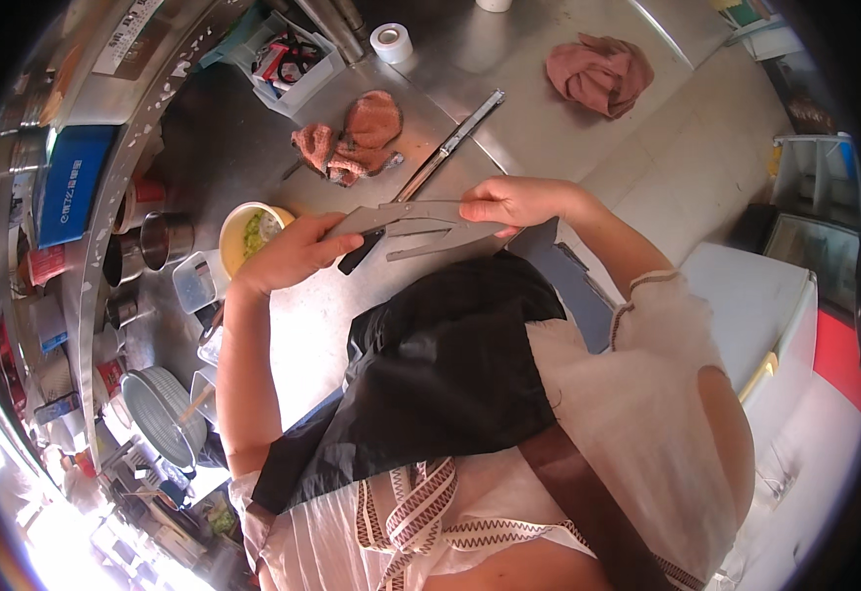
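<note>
Thin grey slotted sheet (419, 216) is pinched at opposite ends by left grip (304, 252) and right grip (521, 202), around the near edge of that shiny metal table (495, 64).

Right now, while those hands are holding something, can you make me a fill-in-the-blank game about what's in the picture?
1. The left hand and the right hand hold one flat piece, and its colour is ____.
2. In the picture, the orange cloth lies to the ____ of the pink cloth.
3. The colour of the small roll is ____.
4. The colour of the apron is ____.

Missing words: grey; left; white; black.
</note>
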Motion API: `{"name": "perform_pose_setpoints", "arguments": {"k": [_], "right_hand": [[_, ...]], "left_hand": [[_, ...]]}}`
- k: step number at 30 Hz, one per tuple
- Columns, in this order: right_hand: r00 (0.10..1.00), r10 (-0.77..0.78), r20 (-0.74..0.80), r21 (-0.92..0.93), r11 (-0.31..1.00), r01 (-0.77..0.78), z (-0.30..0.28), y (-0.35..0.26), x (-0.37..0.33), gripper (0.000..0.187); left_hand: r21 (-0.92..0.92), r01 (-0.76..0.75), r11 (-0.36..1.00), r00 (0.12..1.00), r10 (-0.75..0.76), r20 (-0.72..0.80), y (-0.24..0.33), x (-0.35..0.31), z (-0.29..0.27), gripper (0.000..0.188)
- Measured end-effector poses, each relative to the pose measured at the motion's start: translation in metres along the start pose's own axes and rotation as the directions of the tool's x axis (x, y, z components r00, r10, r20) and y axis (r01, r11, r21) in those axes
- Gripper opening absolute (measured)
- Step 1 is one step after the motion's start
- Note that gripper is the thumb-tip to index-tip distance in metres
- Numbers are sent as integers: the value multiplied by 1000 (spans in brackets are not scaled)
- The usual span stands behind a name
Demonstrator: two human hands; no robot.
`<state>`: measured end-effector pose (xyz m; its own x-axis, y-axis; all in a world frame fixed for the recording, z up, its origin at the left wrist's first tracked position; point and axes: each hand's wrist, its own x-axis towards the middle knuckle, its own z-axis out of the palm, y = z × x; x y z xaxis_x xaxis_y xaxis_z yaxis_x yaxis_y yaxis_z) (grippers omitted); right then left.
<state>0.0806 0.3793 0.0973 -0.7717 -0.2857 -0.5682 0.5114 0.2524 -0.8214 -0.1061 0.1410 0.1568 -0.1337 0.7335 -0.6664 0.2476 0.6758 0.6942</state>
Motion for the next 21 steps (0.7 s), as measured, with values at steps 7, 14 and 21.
{"name": "perform_pose_setpoints", "arguments": {"k": [7, 14, 21], "right_hand": [[558, -748, -359, -730, 598, 331, 20, -9, 14, 40], [333, -803, -494, -467, 568, 678, 17, -8, 18, 29], [536, -464, -705, 174, 620, 765, 36, -31, 16, 23]], "left_hand": [[-340, 192, 921, 966, -115, 233, -5, 11, 1, 41], [-569, 58, 820, 932, 159, 325, -3, 1, 13, 55], [-734, -3, 679, 946, 241, 219, -2, -3, 30, 44]]}}
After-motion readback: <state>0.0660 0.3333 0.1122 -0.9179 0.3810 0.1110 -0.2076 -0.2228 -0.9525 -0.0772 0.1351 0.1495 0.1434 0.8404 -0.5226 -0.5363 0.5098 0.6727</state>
